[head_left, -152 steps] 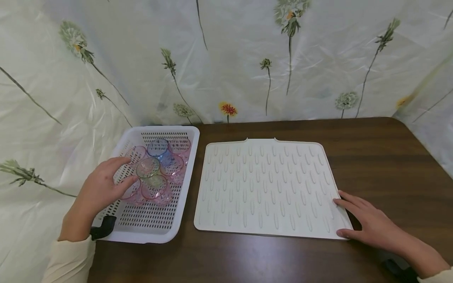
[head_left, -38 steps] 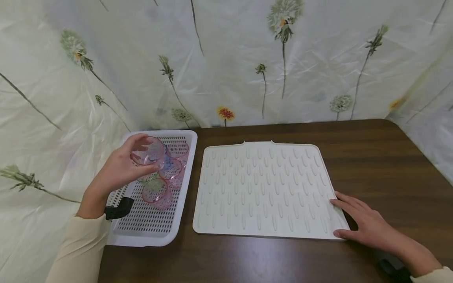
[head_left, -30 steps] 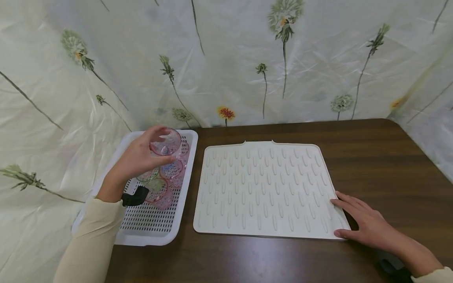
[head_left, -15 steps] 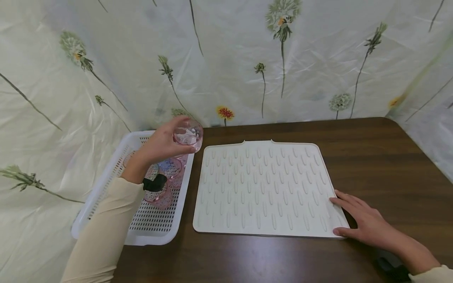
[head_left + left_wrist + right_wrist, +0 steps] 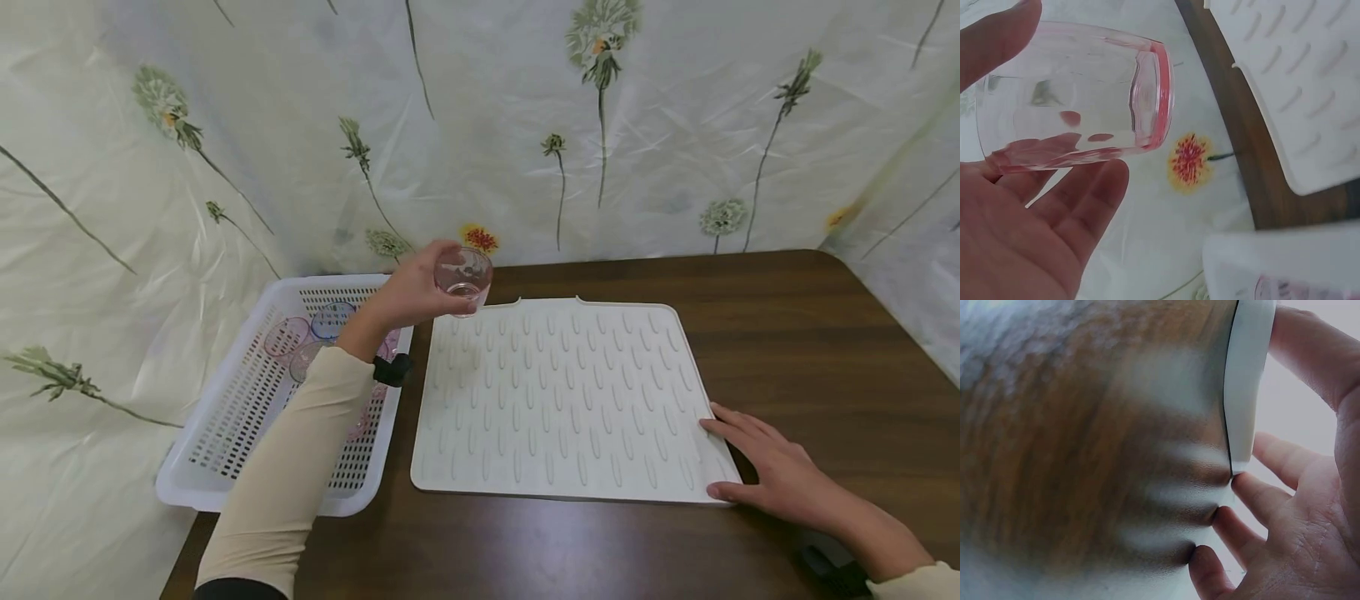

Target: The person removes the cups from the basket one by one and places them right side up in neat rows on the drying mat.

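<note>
My left hand [image 5: 420, 287] holds a clear pink-tinted drinking glass [image 5: 465, 279] between thumb and fingers, raised at the far left corner of the white ridged mat [image 5: 562, 400]. In the left wrist view the glass [image 5: 1072, 94] lies sideways across the picture, its thick pink base to the right. My right hand [image 5: 780, 467] rests with spread fingers at the mat's right edge; in the right wrist view, the fingertips [image 5: 1250, 487] touch the table beside that edge. Several more glasses, pink and blue-rimmed [image 5: 332, 320], stand in the white basket [image 5: 225, 450], partly hidden by my left sleeve.
The basket stands on the left of the dark wooden table [image 5: 540, 542], next to the mat. A flower-printed sheet [image 5: 300, 125] hangs behind the table and down its left side. Bare wood [image 5: 810, 333] shows to the right of the mat.
My left hand has lifted the pink glass out of the basket and carried it right, over the basket's rim to the mat's far left corner. The right hand has stayed at the mat's edge.
</note>
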The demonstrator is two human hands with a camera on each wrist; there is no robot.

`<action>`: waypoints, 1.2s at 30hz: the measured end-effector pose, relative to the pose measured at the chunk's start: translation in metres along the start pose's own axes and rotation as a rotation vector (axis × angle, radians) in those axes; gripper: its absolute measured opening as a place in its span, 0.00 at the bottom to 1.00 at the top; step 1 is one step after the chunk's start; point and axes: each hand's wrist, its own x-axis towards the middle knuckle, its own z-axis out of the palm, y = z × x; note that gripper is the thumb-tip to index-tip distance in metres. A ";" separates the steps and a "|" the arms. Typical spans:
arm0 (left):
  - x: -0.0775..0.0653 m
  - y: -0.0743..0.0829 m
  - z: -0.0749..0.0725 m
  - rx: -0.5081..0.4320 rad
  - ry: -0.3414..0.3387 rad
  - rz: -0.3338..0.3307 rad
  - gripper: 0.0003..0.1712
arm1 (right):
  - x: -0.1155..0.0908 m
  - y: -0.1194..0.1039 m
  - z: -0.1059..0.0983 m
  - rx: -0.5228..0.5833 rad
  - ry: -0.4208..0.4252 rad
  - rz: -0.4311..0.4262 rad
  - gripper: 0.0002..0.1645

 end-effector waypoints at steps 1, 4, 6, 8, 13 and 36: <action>0.004 0.001 0.004 -0.025 -0.008 0.000 0.50 | 0.000 0.000 0.000 0.001 0.000 0.001 0.54; 0.017 0.004 0.017 -0.070 -0.025 0.001 0.49 | -0.001 0.001 0.000 0.004 0.002 0.006 0.54; 0.025 0.005 0.025 -0.081 -0.037 0.008 0.48 | -0.001 0.003 0.000 0.006 0.010 0.003 0.54; 0.033 0.006 0.032 -0.084 -0.045 0.007 0.48 | -0.001 0.004 -0.001 0.007 0.017 -0.002 0.54; 0.050 0.005 0.048 -0.128 -0.047 -0.033 0.49 | 0.001 0.005 -0.003 0.005 0.022 -0.011 0.54; 0.081 0.015 0.104 -0.195 -0.047 -0.072 0.48 | 0.000 0.000 -0.003 0.022 -0.026 0.029 0.54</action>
